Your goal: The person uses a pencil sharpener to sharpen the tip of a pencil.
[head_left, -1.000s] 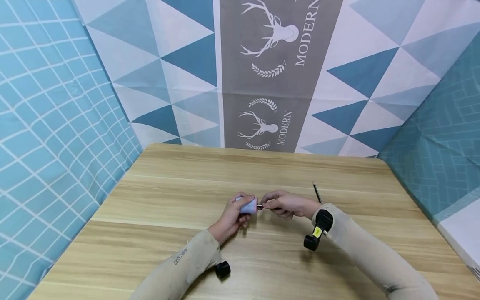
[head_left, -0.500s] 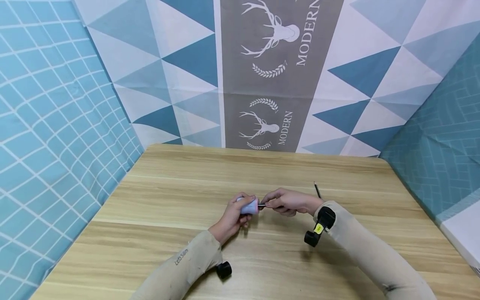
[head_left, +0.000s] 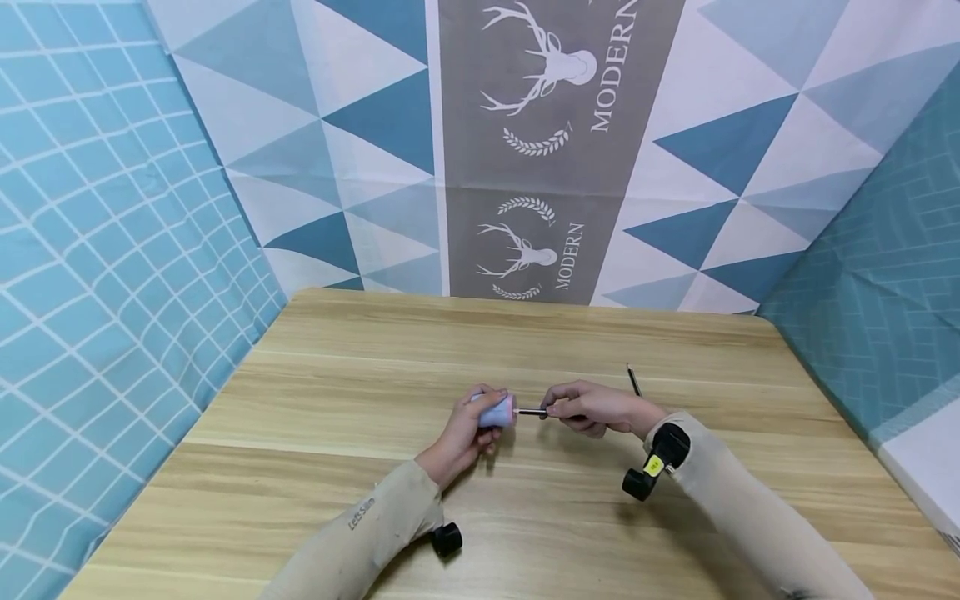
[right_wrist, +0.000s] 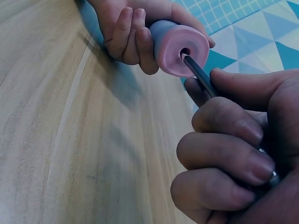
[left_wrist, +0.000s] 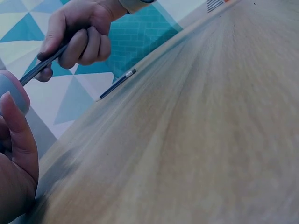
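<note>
My left hand grips a lavender-blue pencil sharpener with a pink end. That pink end, with its round hole, faces right in the head view. In my right hand is a dark pencil, pinched between thumb and forefinger, with the other fingers curled around its rear part. At the mouth of the hole, the pencil's bare-wood cone shows in the right wrist view; whether its very tip is inside is hard to tell. The left wrist view shows the pencil slanting between both hands.
A second dark pencil lies on the wooden table, behind the right wrist. Patterned cloth hangs along the back and sides. A white object stands at the right edge.
My right hand has shifted right, drawing the pencil outward, so a longer stretch of it shows between sharpener and fingers. My left hand and the sharpener stay nearly still.
</note>
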Tool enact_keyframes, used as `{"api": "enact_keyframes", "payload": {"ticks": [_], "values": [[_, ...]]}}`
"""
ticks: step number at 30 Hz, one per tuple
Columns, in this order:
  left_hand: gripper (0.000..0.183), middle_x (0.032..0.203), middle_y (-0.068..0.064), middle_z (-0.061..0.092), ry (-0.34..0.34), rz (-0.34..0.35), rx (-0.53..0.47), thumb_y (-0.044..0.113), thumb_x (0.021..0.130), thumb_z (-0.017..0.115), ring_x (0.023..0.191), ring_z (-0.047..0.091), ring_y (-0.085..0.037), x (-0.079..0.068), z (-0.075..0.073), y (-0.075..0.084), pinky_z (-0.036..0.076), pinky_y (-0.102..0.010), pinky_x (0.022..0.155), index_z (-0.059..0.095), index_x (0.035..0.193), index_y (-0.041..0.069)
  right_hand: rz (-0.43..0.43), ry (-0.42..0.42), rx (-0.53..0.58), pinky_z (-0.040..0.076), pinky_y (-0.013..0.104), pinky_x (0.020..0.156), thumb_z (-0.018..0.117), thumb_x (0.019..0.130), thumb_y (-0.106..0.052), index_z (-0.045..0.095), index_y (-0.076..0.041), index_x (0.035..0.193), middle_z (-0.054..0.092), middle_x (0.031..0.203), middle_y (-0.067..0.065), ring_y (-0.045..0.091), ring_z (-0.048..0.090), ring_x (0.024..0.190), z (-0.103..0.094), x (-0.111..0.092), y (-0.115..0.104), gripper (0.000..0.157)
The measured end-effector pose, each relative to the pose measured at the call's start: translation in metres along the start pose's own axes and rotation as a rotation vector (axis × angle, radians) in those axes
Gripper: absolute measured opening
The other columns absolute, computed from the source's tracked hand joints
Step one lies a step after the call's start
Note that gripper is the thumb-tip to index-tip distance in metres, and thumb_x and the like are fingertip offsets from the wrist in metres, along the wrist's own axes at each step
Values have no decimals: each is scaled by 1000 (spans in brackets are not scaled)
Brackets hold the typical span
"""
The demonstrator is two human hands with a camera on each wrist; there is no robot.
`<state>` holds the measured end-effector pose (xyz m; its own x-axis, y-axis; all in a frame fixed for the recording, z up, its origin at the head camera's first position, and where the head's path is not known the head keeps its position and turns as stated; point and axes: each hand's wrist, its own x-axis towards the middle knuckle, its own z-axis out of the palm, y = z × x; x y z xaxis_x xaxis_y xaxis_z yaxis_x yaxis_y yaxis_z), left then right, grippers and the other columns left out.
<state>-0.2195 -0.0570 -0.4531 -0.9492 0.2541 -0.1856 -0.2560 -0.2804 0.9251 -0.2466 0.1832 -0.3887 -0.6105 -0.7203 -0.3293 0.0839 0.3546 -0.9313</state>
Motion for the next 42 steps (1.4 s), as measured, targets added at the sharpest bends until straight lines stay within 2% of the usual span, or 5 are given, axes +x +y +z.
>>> {"api": "enact_keyframes", "payload": {"ticks": [11,17,26,32,42], "values": [[18,70,-3,55,15,-19,-37,30,89,67,44,42,-8,2,0,0,36,-22,39,56,83,18,-48,30,-4,19,32,48,46,101,-11,51,15,112,39,62,0,11,27,48,-4,-6,6,28],[18,71,-3,56,24,-16,-45,29,90,66,45,43,-8,2,-1,-1,36,-22,39,55,82,17,-60,42,-17,27,25,47,46,101,-10,52,13,112,44,65,2,10,30,49,-6,-10,8,26],[17,68,-3,55,26,-8,-51,27,92,64,44,43,-8,3,0,-1,36,-22,39,55,81,18,-70,78,-87,38,22,52,48,103,-10,45,17,116,70,83,10,11,48,58,-12,-17,7,30],[17,69,-3,55,19,-13,-60,28,92,64,44,43,-8,2,-1,-1,36,-22,38,56,81,18,-47,218,-93,50,28,54,55,101,-12,47,14,118,72,97,14,17,60,67,-23,-31,-1,32],[18,68,-3,55,16,-9,-57,27,92,64,44,44,-8,2,0,-1,36,-22,38,55,80,18,-24,525,-242,56,37,59,60,100,-15,55,7,117,65,98,18,21,60,73,-58,-63,-1,29]]}}
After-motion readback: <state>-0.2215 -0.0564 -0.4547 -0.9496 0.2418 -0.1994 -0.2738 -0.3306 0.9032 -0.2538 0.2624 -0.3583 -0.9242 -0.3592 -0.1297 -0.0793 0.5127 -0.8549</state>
